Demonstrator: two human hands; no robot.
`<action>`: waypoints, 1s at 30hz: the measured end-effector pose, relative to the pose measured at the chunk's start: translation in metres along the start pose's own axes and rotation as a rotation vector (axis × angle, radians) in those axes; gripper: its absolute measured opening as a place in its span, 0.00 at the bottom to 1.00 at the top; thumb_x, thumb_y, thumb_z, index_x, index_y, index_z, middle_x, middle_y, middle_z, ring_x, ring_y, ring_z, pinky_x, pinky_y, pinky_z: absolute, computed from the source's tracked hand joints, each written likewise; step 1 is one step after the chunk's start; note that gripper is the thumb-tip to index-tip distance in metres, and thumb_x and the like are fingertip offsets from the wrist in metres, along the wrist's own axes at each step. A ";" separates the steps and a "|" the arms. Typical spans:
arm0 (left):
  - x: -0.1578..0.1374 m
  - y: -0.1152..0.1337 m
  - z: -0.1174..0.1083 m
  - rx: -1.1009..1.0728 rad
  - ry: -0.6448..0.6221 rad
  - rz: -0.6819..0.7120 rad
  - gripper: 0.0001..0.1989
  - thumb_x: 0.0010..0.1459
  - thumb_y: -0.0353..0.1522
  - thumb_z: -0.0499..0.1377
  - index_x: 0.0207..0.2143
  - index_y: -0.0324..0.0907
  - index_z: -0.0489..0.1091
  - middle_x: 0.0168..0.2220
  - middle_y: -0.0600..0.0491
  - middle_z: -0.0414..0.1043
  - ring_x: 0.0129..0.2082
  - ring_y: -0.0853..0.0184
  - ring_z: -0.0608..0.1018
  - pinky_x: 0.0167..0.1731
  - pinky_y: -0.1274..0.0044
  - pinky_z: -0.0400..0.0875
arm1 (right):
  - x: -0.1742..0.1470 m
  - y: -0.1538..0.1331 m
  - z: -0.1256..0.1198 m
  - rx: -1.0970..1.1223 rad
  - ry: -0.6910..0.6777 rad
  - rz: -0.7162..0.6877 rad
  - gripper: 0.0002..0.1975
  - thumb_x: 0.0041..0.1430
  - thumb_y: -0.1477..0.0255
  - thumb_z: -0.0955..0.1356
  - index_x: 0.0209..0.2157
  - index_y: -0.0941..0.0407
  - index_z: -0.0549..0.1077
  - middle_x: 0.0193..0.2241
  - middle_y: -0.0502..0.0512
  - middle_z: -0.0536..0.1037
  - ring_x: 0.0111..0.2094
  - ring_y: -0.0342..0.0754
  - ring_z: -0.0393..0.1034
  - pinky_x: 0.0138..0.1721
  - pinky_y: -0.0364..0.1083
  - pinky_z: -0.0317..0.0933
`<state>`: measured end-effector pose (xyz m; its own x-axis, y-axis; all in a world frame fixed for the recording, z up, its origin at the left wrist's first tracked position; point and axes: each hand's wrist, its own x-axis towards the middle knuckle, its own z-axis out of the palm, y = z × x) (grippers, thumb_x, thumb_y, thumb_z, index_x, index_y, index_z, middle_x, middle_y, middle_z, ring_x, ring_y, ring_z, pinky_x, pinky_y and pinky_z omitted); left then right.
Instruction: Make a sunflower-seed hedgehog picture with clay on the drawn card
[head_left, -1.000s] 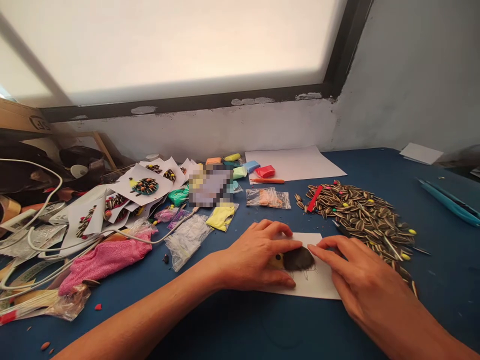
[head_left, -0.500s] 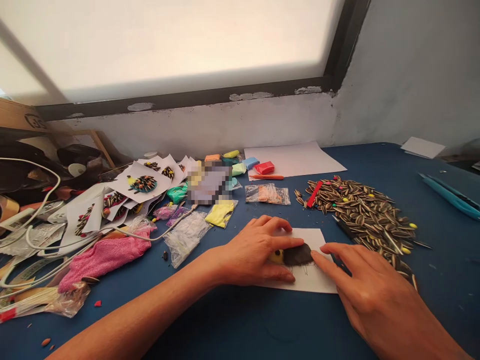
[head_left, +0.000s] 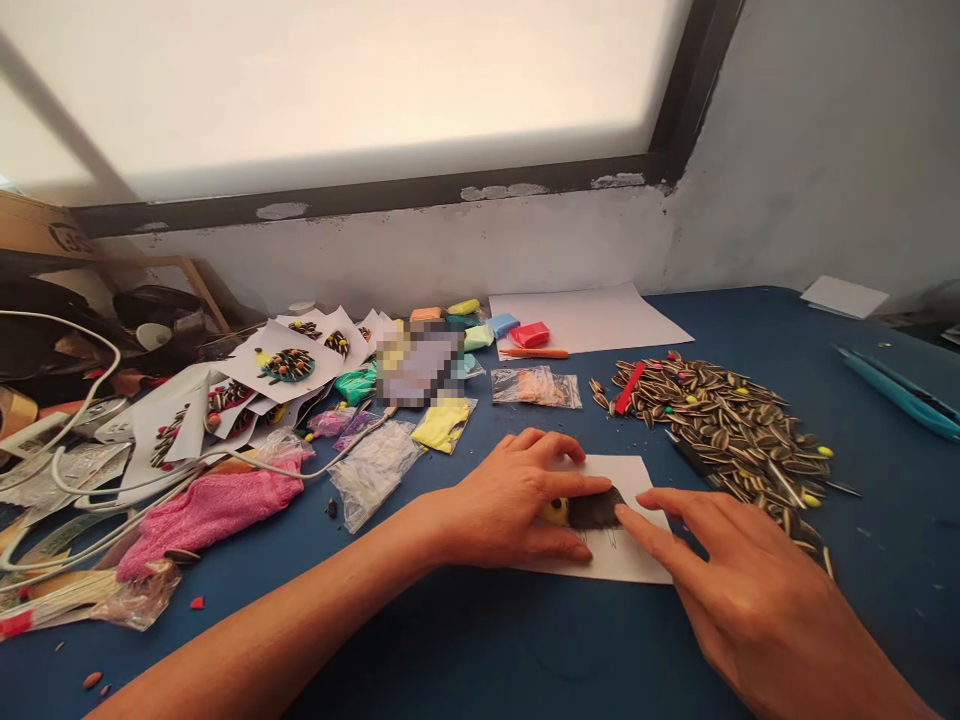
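Note:
A small white sheet of paper [head_left: 630,568] lies on the blue table, with a flattened dark clay oval [head_left: 595,510] on it. Beside the oval's left end is a yellow clay piece [head_left: 555,511] with a dark dot, partly covered by my hand. Short pen lines show below the clay. My left hand [head_left: 517,500] rests on the paper, fingers spread, its index fingertip on the oval's upper edge. From the right, my right hand [head_left: 739,565] has its fingers apart, one fingertip touching the oval's right edge. Neither hand grasps anything.
A heap of striped sunflower seeds [head_left: 720,420] spreads to the right, and blue-handled tweezers [head_left: 896,390] lie beyond. Left are a pink cloth [head_left: 217,510], a white cable and finished seed pictures [head_left: 281,362]. Clay packets [head_left: 536,386] and an orange tool [head_left: 534,353] sit farther back.
The right fingertip has shifted slightly left along the oval's edge. My left hand stays almost where it was, its index finger reaching slightly farther over the clay.

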<state>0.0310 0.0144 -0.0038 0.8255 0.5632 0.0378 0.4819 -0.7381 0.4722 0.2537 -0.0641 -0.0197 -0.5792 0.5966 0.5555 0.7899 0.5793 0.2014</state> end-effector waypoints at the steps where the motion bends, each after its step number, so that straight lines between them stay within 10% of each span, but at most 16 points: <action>1: 0.000 0.000 0.000 -0.003 0.001 0.000 0.29 0.56 0.42 0.65 0.60 0.51 0.66 0.58 0.46 0.61 0.55 0.55 0.66 0.57 0.63 0.60 | 0.000 0.000 0.000 -0.003 0.003 -0.010 0.21 0.59 0.85 0.58 0.45 0.59 0.77 0.38 0.63 0.78 0.38 0.53 0.72 0.37 0.50 0.65; 30: -0.002 -0.002 0.002 0.000 0.010 0.025 0.30 0.57 0.43 0.64 0.61 0.50 0.64 0.58 0.46 0.61 0.55 0.55 0.66 0.57 0.63 0.60 | 0.002 -0.002 0.000 0.029 0.018 -0.041 0.20 0.62 0.85 0.57 0.44 0.60 0.78 0.39 0.64 0.78 0.40 0.54 0.70 0.39 0.51 0.64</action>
<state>0.0294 0.0142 -0.0066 0.8341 0.5486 0.0582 0.4617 -0.7519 0.4706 0.2516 -0.0641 -0.0190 -0.6068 0.5620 0.5622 0.7593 0.6189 0.2009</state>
